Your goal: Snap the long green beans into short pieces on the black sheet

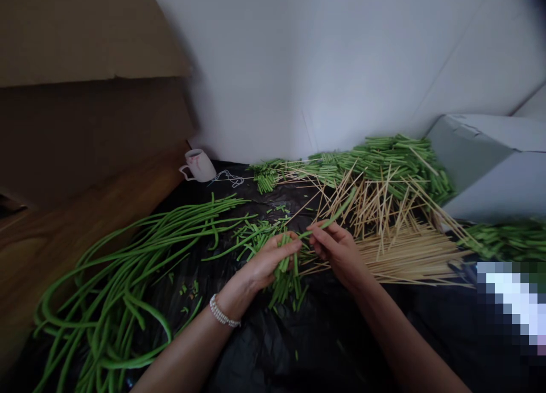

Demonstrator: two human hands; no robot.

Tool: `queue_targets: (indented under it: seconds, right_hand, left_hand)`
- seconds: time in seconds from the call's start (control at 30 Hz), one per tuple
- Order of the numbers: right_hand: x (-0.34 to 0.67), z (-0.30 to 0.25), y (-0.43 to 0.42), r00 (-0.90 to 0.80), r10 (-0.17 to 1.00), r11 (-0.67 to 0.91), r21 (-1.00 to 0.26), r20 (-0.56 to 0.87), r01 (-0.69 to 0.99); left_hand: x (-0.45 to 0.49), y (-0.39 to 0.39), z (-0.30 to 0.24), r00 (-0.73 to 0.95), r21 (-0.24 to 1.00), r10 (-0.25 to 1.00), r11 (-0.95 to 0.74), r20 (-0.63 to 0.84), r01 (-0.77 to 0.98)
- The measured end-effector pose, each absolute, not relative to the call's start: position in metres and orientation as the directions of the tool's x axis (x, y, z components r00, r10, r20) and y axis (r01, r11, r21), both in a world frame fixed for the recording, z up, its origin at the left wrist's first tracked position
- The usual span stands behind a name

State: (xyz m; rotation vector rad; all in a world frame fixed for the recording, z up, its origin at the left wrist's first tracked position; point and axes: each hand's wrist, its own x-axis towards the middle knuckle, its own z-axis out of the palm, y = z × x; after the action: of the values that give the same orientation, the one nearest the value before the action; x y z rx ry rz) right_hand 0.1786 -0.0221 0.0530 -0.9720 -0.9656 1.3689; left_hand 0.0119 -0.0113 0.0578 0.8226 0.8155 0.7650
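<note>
Short cut pieces of green bean [285, 257] are bunched in my left hand [268, 259], its fingers closed round them and a pearl bracelet at the wrist. My right hand [330, 245] pinches one longer yardlong bean piece [339, 212], which slants up to the right and reaches across to the left fingers. Below and behind the left hand lie loose cut pieces [256, 236]. Whole yardlong beans [128, 285] spread in long curves on the left. Close by the right hand are thin wooden skewers [409, 253], some lying parallel, others crossed in a heap.
Black plastic sheeting [256, 347] covers the surface. Stacked cut beans [384, 160] lie along the white wall, with more green pieces [507, 239] at the right. A white mug [201, 166] stands near a string [230, 178]. Cardboard [94, 114] rises on the left, a pale box [482, 160] on the right.
</note>
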Motion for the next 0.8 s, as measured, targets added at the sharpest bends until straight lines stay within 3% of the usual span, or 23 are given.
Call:
queue_targets:
  seconds: [0.2,0.57,0.7,0.8]
  right_hand:
    - [0.172,0.052,-0.027,0.005,0.997,0.079,-0.979,0.08,-0.186]
    - [0.159,0.053,-0.038,-0.054,0.975,0.216,-0.976,0.215,0.021]
    - [0.159,0.054,-0.037,-0.081,0.981,0.175,-0.985,0.174,0.004]
    - [0.164,0.053,-0.034,-0.121,0.987,0.094,-0.99,0.107,-0.108]
  left_hand:
    - [0.014,-0.008,0.058,0.272,0.822,0.921,0.376,-0.279,-0.428]
    - [0.015,-0.004,0.055,0.25,0.834,0.945,0.307,-0.21,-0.459]
    - [0.016,-0.004,0.056,0.245,0.826,0.942,0.322,-0.23,-0.463]
    - [0.015,-0.002,0.057,0.262,0.805,0.932,0.351,-0.251,-0.478]
